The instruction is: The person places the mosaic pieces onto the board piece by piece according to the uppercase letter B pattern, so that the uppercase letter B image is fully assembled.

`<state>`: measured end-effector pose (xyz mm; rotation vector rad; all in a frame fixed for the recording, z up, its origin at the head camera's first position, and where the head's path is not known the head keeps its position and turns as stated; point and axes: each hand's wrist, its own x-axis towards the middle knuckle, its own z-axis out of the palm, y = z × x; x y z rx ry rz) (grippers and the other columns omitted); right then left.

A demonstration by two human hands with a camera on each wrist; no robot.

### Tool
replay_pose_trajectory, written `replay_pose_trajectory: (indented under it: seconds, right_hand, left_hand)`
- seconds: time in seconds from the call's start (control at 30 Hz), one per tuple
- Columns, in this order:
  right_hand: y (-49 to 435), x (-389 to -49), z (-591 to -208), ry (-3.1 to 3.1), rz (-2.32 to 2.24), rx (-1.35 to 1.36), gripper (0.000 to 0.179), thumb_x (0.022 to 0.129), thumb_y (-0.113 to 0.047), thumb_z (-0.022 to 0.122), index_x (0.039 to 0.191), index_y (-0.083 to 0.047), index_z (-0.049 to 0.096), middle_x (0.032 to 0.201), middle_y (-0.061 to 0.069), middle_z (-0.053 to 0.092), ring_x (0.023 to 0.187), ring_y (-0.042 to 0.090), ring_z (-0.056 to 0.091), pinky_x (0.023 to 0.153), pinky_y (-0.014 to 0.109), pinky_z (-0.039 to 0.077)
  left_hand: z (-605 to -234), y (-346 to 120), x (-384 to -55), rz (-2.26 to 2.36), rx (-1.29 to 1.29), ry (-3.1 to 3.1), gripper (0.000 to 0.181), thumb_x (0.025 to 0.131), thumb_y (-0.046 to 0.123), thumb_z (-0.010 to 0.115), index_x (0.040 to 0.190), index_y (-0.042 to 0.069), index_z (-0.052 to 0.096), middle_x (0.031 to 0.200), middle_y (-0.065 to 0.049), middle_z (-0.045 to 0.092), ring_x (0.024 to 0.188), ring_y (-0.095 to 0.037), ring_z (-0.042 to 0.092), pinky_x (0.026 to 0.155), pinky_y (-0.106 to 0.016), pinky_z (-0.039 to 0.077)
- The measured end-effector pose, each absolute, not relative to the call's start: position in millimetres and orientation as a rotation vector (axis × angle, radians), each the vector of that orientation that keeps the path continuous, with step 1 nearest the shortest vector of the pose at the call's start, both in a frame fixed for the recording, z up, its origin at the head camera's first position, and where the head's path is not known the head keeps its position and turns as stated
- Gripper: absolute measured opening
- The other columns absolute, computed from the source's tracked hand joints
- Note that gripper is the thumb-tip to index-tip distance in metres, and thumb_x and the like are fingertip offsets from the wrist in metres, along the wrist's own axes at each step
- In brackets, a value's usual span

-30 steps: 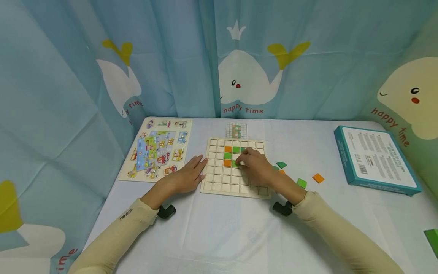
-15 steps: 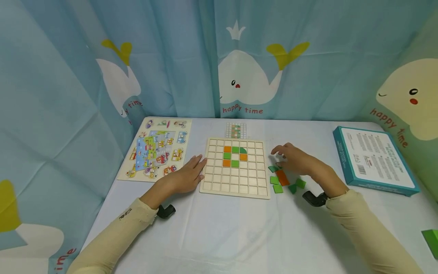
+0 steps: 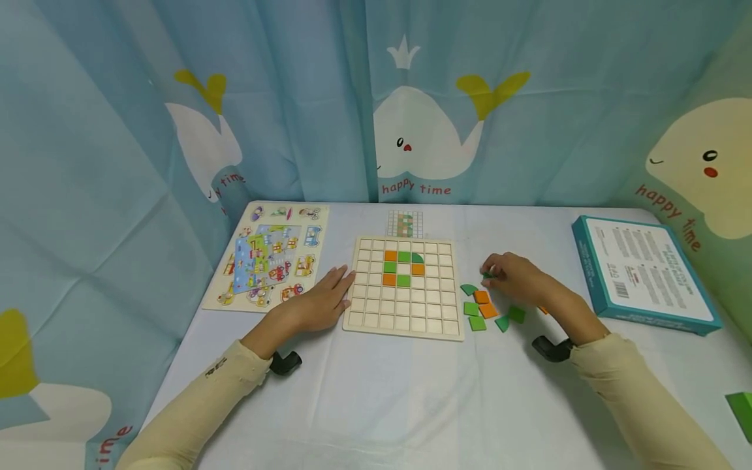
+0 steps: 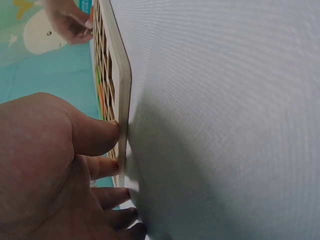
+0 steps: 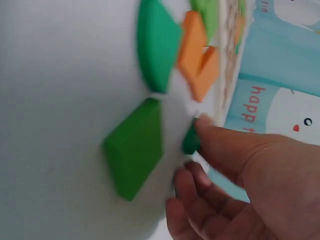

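Observation:
My left hand (image 3: 320, 301) rests against the left edge of a wooden grid board (image 3: 388, 320), its fingertips touching the rim; in the left wrist view the thumb (image 4: 97, 135) lies on that rim. Orange and green pieces, among them an orange square (image 3: 390, 280) and a dark green quarter circle (image 3: 417, 258), sit in the grid cells. Right of the board, my right hand (image 3: 517, 279) pinches a small dark green piece (image 5: 191, 137), partly hidden by the thumb. Near it lie loose pieces: a green square (image 5: 135, 150), another dark green quarter circle (image 5: 159, 45) and orange squares (image 3: 487, 311).
Behind the board lies a pattern card (image 3: 405, 224). A picture puzzle board (image 3: 311, 261) with cards (image 3: 258, 261) on it is at the left. A teal box (image 3: 646, 274) stands at the right, and a green piece (image 3: 741, 411) lies near the right edge.
My right hand has left the board, moved right to the loose pieces and now pinches a dark green one. An orange square it covered shows in the grid. The left hand has not moved.

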<state>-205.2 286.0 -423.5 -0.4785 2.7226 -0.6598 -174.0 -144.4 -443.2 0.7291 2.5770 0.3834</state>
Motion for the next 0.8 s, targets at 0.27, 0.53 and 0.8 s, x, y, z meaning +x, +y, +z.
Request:
replay_pose_trajectory:
  seconds: [0.27,0.53,0.8]
  right_hand:
    - [292,-203,-421,2.705,-0.686,-0.424,0.035,0.101,-0.014,0.071,0.13,0.005,0.063,0.122,0.025,0.059,0.107,0.037,0.057,0.095,0.056,0.052]
    - [291,-198,-428,2.745,-0.705,-0.468,0.028,0.1,-0.01,0.073,0.125,0.002,0.068,0.121,0.022,0.06,0.107,0.036,0.059,0.096,0.054,0.053]
    - [287,-196,-432,2.803,-0.667,-0.432,0.027,0.1,-0.008,0.072,0.124,0.003,0.068,0.114,0.021,0.062,0.1,0.033,0.058,0.089,0.049,0.053]
  left_hand:
    - [-443,-144,-173,0.391,0.731,2.576,0.066,0.116,0.031,0.036,0.17,0.005,0.008,0.177,-0.019,0.001,0.164,-0.037,-0.001,0.132,-0.05,0.012]
    - [-443,-143,-174,0.388,0.734,2.578,0.066,0.116,0.031,0.036,0.17,0.005,0.008,0.177,-0.019,0.001,0.164,-0.036,0.0,0.132,-0.05,0.013]
    - [-442,-144,-174,0.391,0.739,2.574,0.066,0.116,0.031,0.036,0.17,0.005,0.008,0.177,-0.019,0.001,0.164,-0.036,-0.001,0.133,-0.049,0.012]
